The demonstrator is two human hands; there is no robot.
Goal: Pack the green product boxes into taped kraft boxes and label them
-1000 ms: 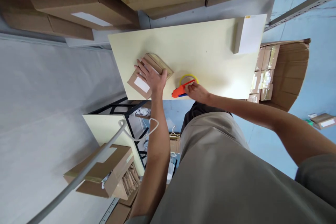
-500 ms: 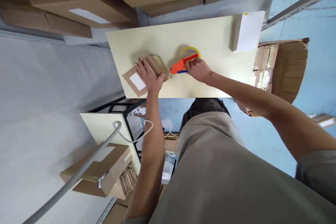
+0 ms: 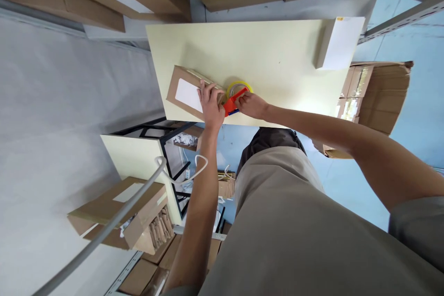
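Note:
On the table, a small brown cardboard box (image 3: 176, 70) with a white label lies at an angle. My left hand (image 3: 212, 106) grips its right end, fingers bent over the top and thumb at the end nearest the tape dispenser. My right hand (image 3: 252, 105) is closed around the handle of a red tape dispenser (image 3: 229, 104) with a blue part and a roll of tape (image 3: 250, 87) with a yellow rim. The dispenser's head meets the box's right end, beside my left thumb. Whether tape is stuck there is hidden by the hands.
A white box (image 3: 342, 44) stands at the right of the cream table (image 3: 284, 39). Large cartons (image 3: 229, 0) line the back. To the right sits an open carton (image 3: 381, 97) with packed boxes. A grey pole (image 3: 104, 231) and white cable cross the lower left, near another carton (image 3: 138, 212).
The box has turned, its label end swinging away from me. My right hand has brought the dispenser left and nearer to me, against the box end. My left hand has shifted slightly right.

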